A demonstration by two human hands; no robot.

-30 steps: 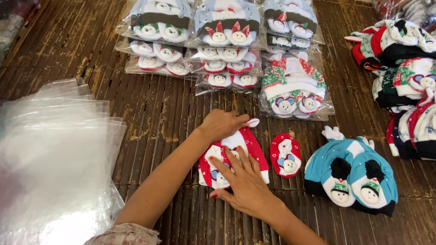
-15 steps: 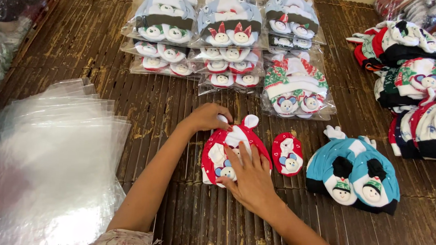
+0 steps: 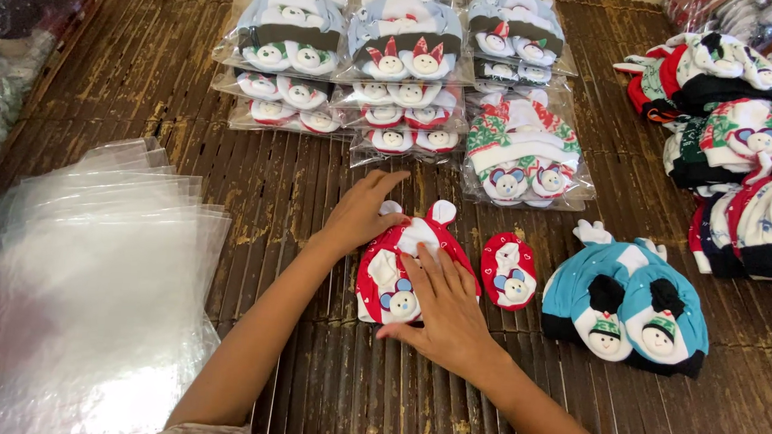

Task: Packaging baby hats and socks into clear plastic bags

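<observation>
Both hands flat on a soft red and white hat lying on the slatted bench.

The left hand rests open on the hat's upper left edge beside its two white ear bobbles, fingers spread and gripping nothing; the right hand lies palm down over the hat's middle, fingers released and pressing the cloth flat. The hat looks like light knit fabric, limp and easily creased, neither slippery nor fragile, so it should hold best pinched at the hem or at the sides, not by the small sewn-on faces near the brim. A small red mitten lies just beside it on the right, a blue hat further right, a stack of clear bags to the left, and bagged hats above.
</observation>
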